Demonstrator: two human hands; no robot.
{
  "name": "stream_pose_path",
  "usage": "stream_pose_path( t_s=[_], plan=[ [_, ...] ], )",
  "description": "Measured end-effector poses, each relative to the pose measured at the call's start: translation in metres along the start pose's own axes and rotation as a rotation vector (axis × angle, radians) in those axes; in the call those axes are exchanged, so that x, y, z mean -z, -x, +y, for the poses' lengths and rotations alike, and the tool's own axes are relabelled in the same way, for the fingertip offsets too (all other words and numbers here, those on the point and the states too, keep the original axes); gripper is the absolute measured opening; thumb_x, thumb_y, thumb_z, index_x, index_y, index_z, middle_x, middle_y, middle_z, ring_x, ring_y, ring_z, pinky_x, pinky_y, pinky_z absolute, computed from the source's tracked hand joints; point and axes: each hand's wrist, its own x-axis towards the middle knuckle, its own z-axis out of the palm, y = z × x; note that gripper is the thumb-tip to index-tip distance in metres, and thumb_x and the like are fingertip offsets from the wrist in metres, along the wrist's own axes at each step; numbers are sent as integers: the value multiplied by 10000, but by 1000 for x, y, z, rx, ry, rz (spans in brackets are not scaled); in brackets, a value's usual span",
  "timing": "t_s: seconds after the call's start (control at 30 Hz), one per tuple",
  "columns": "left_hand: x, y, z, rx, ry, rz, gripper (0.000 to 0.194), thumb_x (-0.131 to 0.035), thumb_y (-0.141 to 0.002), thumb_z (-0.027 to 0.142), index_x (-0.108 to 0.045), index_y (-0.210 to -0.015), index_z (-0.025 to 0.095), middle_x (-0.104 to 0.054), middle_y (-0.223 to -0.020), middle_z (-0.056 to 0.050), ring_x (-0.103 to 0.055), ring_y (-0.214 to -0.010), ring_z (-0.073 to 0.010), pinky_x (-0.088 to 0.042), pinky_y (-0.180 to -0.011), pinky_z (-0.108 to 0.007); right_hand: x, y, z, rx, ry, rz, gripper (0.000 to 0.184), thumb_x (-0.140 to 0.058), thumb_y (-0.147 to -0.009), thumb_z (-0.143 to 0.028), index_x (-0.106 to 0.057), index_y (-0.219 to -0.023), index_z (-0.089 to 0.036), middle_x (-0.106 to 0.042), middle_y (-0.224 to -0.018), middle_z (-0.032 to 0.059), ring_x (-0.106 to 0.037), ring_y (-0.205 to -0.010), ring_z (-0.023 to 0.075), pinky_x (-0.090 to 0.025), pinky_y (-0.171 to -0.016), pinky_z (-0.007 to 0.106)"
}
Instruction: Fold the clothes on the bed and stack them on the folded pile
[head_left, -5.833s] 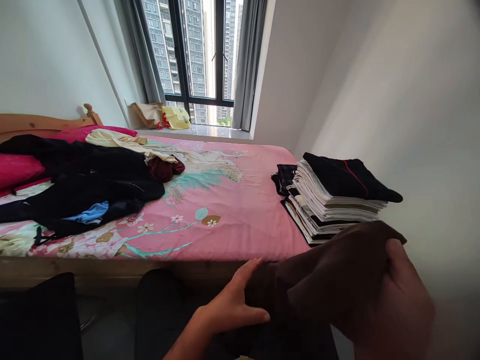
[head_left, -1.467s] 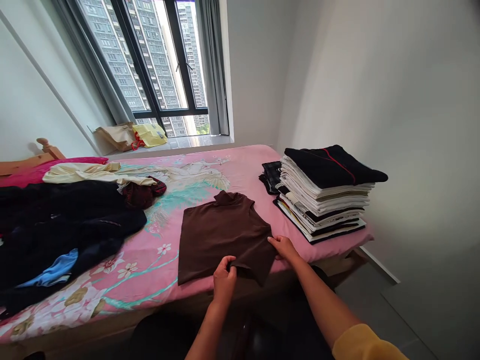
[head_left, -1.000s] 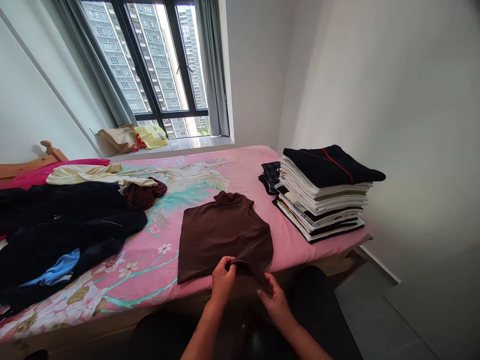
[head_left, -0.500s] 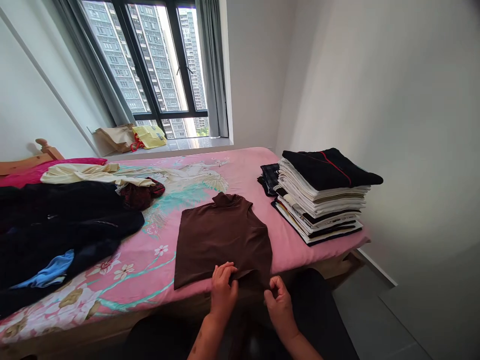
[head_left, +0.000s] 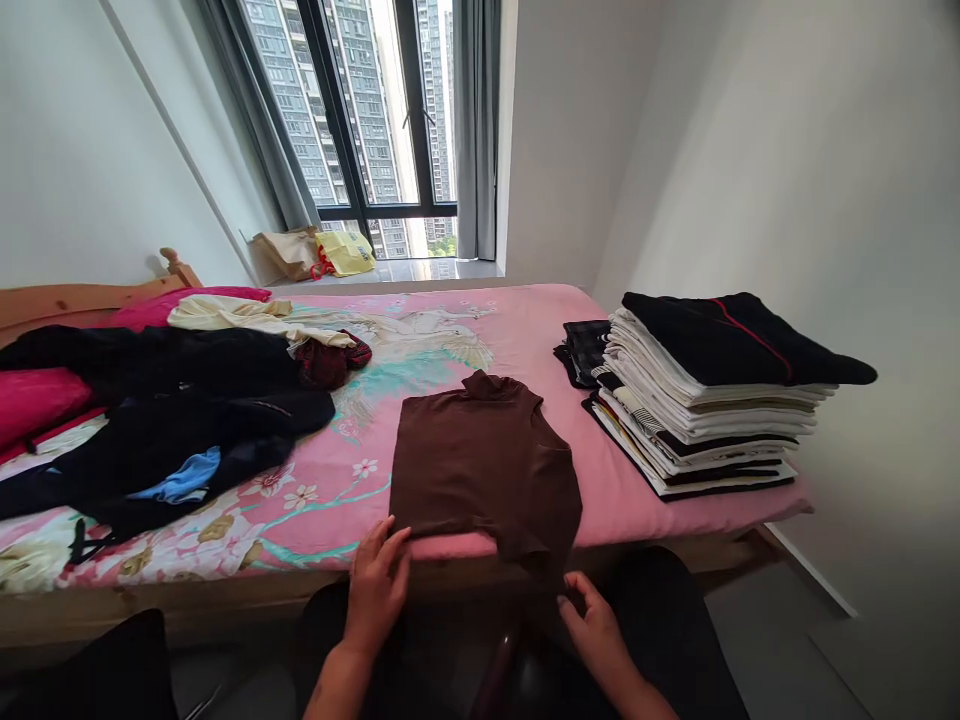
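A brown high-necked top (head_left: 480,450) lies on the near edge of the bed, collar pointing away from me. Its left side is a straight edge, while the lower right part droops over the bed's edge. My left hand (head_left: 377,585) is at the lower left corner of the top, fingers stretched out and fingertips touching the hem. Below the drooping part, my right hand (head_left: 596,625) has thumb and forefinger closed on the hanging end of the cloth; the exact pinch is small and dark.
A tall stack of folded clothes (head_left: 720,400) stands on the right of the bed (head_left: 525,320), beside folded dark checked cloth (head_left: 585,345). Loose dark clothes (head_left: 202,410) with a light-blue piece (head_left: 184,475) spread on the left. Bags (head_left: 345,252) sit on the windowsill.
My view has turned left. My left hand has moved from the middle of the hem to its left corner. The right part of the top now hangs lower, with my right hand still at its end.
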Motion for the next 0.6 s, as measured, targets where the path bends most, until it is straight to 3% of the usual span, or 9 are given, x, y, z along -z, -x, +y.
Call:
stream_pose_path(
  t_s=[0.1, 0.27, 0.43, 0.6],
  plan=[
    [-7, 1, -13, 14, -13, -24, 282, -552, -812, 247, -597, -1090, 256, -565, -1204, -79, -527, -1114, -259, -422, -948, -463, -7, -3, -2, 18, 83, 128, 203, -574, -710, -398, -522, -715, -202, -527, -679, -7, -504, -649, 161, -424, -640, 267],
    [-18, 7, -10, 23, -26, 53, 288, -530, -809, 223, -585, -1092, 234, -557, -1222, -82, -503, -1151, -257, -352, -1018, -484, -1, -7, -12, 30, 27, 285, 246, -507, -771, -387, -358, -654, -229, -315, -585, -67, -324, -525, 107, -316, -500, 222],
    [-21, 8, -5, 39, -52, 59, 288, -493, -833, 224, -572, -1110, 239, -553, -1240, -80, -494, -1173, -251, -303, -1051, -501, 16, -6, -23, 115, 159, 183, 338, -463, -828, -379, -302, -577, -220, -274, -543, -65, -271, -518, 101, -257, -509, 234],
    [-17, 8, -11, 23, -41, 36, 294, -499, -843, 290, -579, -1122, 246, -557, -1247, -74, -509, -1165, -252, -338, -1037, -482, 17, 0, -29, 65, 333, -31, 407, -535, -783, -453, -394, -489, -210, -383, -440, -52, -330, -449, 100, -254, -493, 251]
  ],
)
